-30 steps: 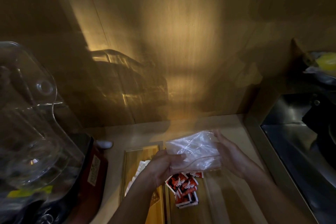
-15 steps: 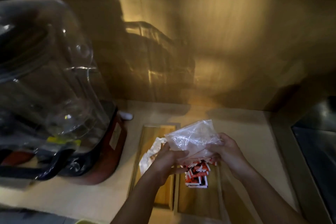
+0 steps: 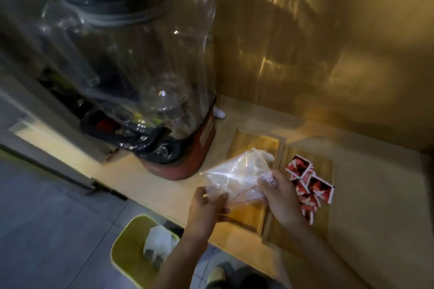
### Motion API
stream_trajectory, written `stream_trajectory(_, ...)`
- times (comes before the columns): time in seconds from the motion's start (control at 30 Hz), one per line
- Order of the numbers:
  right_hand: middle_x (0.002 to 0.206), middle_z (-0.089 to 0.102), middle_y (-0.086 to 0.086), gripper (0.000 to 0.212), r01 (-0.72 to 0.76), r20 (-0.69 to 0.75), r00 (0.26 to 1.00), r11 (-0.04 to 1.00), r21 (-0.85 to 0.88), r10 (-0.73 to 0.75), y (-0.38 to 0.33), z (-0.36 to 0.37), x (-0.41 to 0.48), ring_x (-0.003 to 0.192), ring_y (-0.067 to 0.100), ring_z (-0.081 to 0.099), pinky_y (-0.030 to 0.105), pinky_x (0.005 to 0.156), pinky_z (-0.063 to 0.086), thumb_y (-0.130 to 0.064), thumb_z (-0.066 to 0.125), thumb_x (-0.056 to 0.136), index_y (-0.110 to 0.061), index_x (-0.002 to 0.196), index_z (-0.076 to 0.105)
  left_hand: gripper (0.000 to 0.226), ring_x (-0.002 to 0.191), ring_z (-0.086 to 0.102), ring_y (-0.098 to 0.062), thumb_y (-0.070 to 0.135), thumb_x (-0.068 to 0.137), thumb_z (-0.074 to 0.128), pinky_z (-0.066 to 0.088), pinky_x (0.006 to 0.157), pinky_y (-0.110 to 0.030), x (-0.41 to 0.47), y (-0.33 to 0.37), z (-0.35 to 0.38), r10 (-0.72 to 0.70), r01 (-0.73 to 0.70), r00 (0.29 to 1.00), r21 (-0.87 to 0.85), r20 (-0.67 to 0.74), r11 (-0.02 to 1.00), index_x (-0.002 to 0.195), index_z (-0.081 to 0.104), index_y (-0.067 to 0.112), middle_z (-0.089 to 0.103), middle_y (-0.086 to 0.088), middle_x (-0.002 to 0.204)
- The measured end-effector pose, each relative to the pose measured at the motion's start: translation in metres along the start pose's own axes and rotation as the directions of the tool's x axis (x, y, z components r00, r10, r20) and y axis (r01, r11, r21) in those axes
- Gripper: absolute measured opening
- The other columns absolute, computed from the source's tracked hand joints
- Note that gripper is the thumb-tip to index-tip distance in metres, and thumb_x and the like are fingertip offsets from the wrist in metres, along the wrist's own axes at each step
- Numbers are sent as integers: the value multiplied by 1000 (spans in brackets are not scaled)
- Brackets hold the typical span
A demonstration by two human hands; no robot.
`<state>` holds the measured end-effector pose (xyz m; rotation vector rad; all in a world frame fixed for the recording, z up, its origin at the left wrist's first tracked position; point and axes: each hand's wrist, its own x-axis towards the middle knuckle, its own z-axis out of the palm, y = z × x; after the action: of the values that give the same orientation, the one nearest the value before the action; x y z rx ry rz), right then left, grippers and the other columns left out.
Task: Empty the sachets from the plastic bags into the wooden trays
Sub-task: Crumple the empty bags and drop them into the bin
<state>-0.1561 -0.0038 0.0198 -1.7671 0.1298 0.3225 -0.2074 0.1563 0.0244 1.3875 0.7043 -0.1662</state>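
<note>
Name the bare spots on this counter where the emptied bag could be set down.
Free: counter right of the red sachets; the strip before the blender. Crowded: the wooden trays beneath both hands and the plastic bag.

Count from the blender point(image 3: 141, 73) outward: just one blender, clear jug on a red base. Right of it, two wooden trays side by side, the nearer tray point(image 3: 256, 145) and the farther tray point(image 3: 326, 166). One empty clear plastic bag point(image 3: 237, 173) over the nearer tray, with two hands on it, left hand point(image 3: 206, 209) and right hand point(image 3: 281, 197). The red-and-white sachets point(image 3: 310, 183) sit in one heap in the farther tray; they overlap too much to count, maybe ten or so. On the floor below the blender, one yellow-green bin point(image 3: 124, 248).
</note>
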Motion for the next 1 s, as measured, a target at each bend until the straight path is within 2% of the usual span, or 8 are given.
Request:
stream_trajectory(0.17,98,66,4,29,44,48,998,985,-166,-37,3,59,-21,86,18,65,32,74,54,-22,53,90,-20,119,51,12,51,60,-15,5,86,60,50,43,-21,-26,-23,-50,-70,47,987,-164,-142,985,94,52,3,58,-17,80)
stream_trajectory(0.3,80,60,-13,11,185,123,980,951,-249,-159,2,111,-33,75,6,59,8,60,46,-17,55,89,-20,100,54,21,57,58,-20,5,87,58,52,44,-22,-41,-38,-93,-115,34,956,-286,-271,958,106,48,5,61,-13,82)
stream_trajectory(0.37,85,61,-10,14,257,178,961,919,-300,-211,0,136,-38,76,8,58,5,61,45,-14,56,88,-15,102,57,34,65,58,-23,5,88,57,53,46,-23,-44,-45,-113,-130,-4,915,-331,-383,944,115,38,12,61,-12,88)
stream_trajectory(0.5,108,56,-6,35,368,304,913,869,-331,-271,9,187,-42,98,14,57,25,81,48,-11,56,87,-9,122,53,48,81,60,-28,1,87,56,52,45,-20,-46,-62,-150,-114,-100,825,-340,-554,935,122,30,22,58,-16,106)
stream_trajectory(0.67,102,69,12,31,612,512,758,713,-344,-404,32,247,-44,89,20,64,20,77,44,-16,44,88,-7,109,65,14,81,61,-17,10,93,49,48,52,-12,-34,-92,-189,-33,-30,733,-81,-680,996,103,51,20,61,-11,104)
stream_trajectory(0.83,98,68,16,38,705,613,679,594,-389,-404,68,291,-35,79,21,62,27,64,52,-21,36,88,-4,111,62,24,92,54,-12,15,93,51,42,73,-7,-8,-130,-216,192,-8,653,247,-732,969,116,53,13,45,1,112)
stream_trajectory(0.93,103,65,17,38,700,673,671,565,-437,-311,103,315,-25,76,33,65,42,60,56,-24,35,87,-11,119,51,38,104,53,-21,17,90,53,45,84,-24,14,-170,-233,245,57,694,391,-677,919,127,48,9,43,-12,125)
stream_trajectory(1.0,116,62,18,43,729,741,651,406,-551,-163,138,328,-14,87,35,65,44,67,57,-25,46,84,-13,125,44,56,112,54,-36,24,81,60,51,88,-38,33,-213,-242,240,170,757,537,-608,826,132,42,10,43,-26,133)
